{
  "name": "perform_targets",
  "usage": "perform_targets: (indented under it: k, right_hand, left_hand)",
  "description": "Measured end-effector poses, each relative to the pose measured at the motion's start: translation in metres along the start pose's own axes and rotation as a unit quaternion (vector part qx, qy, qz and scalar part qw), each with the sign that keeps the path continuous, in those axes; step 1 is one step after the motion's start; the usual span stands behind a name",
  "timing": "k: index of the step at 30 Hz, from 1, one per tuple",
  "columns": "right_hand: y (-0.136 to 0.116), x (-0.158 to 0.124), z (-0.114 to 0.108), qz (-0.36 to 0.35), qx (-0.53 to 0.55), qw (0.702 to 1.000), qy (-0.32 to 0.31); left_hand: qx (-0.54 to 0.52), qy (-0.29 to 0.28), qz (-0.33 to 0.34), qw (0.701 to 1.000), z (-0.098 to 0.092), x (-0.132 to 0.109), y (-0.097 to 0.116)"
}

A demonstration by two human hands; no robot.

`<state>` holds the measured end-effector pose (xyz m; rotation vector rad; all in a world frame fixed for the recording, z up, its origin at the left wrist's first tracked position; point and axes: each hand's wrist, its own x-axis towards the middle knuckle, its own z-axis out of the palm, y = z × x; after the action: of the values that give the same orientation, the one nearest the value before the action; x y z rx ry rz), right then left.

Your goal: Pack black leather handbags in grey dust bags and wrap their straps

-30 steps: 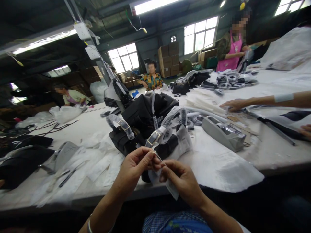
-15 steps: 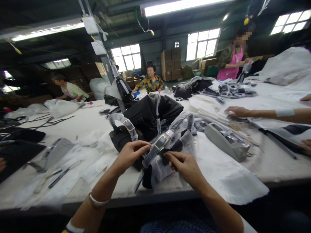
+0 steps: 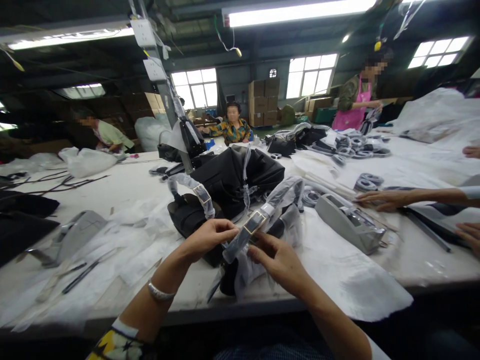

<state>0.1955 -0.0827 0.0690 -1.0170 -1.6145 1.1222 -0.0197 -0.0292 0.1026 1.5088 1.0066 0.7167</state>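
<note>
At the near middle of the table [image 3: 138, 172], the left hand [image 3: 210, 239] and right hand [image 3: 282, 261] are flanking the plastic-wrapped bag strap [image 3: 240, 243], whether pinching one cannot tell, while it is seeming light, bendable and slippery, best held beside its buckle [image 3: 255, 222].

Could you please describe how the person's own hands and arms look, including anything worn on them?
The left hand and right hand are both ungloved. A silvery bracelet circles the left wrist. The left sleeve is patterned in yellow, white and black, with a white band; on the right, only a white sleeve edge shows.
</note>
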Motion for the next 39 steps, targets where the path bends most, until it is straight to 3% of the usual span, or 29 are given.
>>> perform_targets:
  k: [6,12,16,18,21,24,26,32,39]
  right_hand:
    - [0.008,-0.022,0.005,-0.035,0.046,0.995,-0.079]
    - [0.015,-0.039,0.007,-0.076,-0.062,0.995,-0.001]
    - [0.018,-0.047,0.001,-0.181,-0.147,0.969,0.082]
    - [0.018,-0.049,-0.001,-0.239,-0.146,0.954,0.105]
    - [0.011,-0.045,0.000,-0.289,-0.080,0.951,0.078]
    - [-0.001,-0.032,0.007,-0.262,0.008,0.965,0.029]
    - [-0.010,-0.022,0.015,-0.219,0.022,0.975,0.016]
    - [-0.027,-0.004,0.029,-0.166,-0.084,0.978,0.090]
    - [-0.036,0.001,0.027,-0.178,-0.238,0.952,0.071]
  left_hand:
    - [-0.115,0.023,-0.007,0.993,-0.008,-0.030,-0.014]
    - [-0.216,0.049,0.017,0.975,0.003,-0.049,-0.020]
    - [-0.270,0.091,0.054,0.957,0.010,-0.053,-0.021]
    - [-0.292,0.100,0.074,0.948,0.014,-0.053,-0.022]
    - [-0.327,0.101,0.097,0.935,0.019,-0.051,-0.026]
    - [-0.347,0.131,0.101,0.923,0.023,-0.047,-0.030]
    - [-0.314,0.150,0.104,0.932,0.025,-0.043,-0.030]
    - [-0.226,0.157,0.128,0.953,0.023,-0.039,-0.026]
    - [-0.145,0.183,0.164,0.958,0.031,-0.042,-0.017]
